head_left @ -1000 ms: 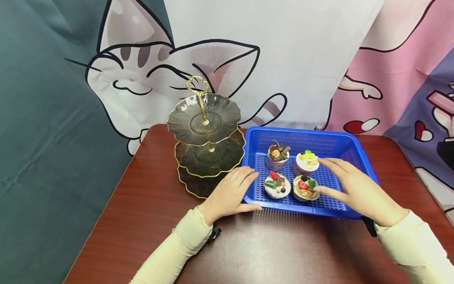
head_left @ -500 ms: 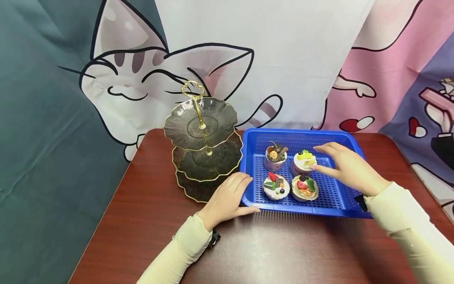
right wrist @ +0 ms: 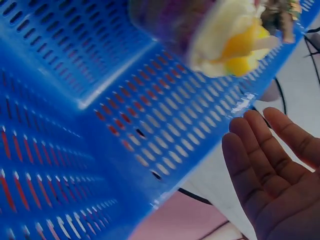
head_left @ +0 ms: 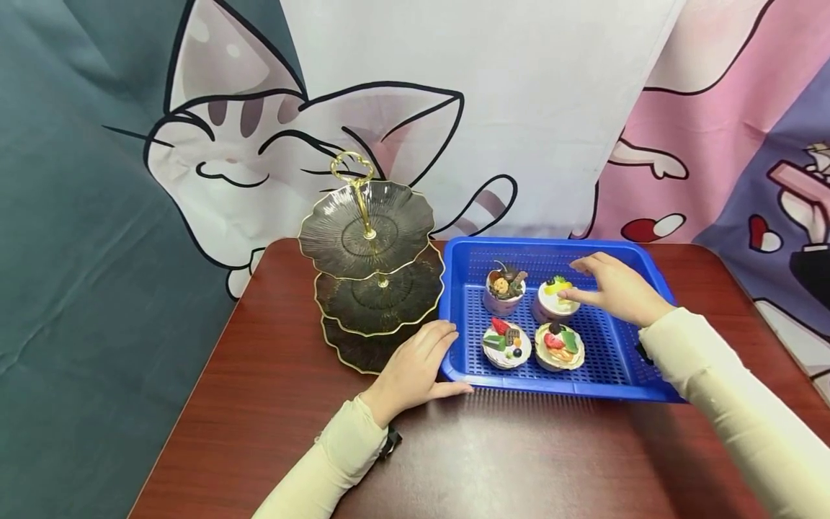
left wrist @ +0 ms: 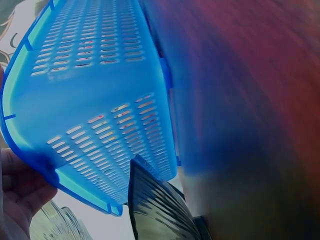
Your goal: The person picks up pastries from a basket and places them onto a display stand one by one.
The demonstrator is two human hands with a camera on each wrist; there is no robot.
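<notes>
Dark, smoky translucent material with gold scalloped edges made up the three-tiered serving stand (head_left: 350,249), left of centre in the frame. Just right of it, near the middle, the left hand (head_left: 415,367) rested at the near left corner of a blue perforated plastic basket (head_left: 570,389), its fingers by the left rim and its thumb stretched along the front; it seemed to steady the basket rather than clutch it.

Inside, right of centre, stood a cupcake with brown chocolate-like topping (head_left: 504,292), and below it a white-creamed cupcake with red, green and dark decorations (head_left: 506,346). Next came the pink-cupped, white-creamed cupcake with yellow fruit (head_left: 551,306), with a cream cupcake topped in red, orange and green (head_left: 560,347) below it. Over the yellow-fruited one hung the right hand (head_left: 619,288), thumb and fingers well parted, holding nothing.

The step in hand looked like lining up a grasp on that cupcake; the next move called for lowering the fingers and closing them around its cup, sparing the topping.

At left, the stand's upper tiers hid much of the lowest one. The left wrist view was blurred, leaving the left fingertips' hold uncertain. At right, the thumb covered part of the yellow topping in the head view, so contact could not be judged.
</notes>
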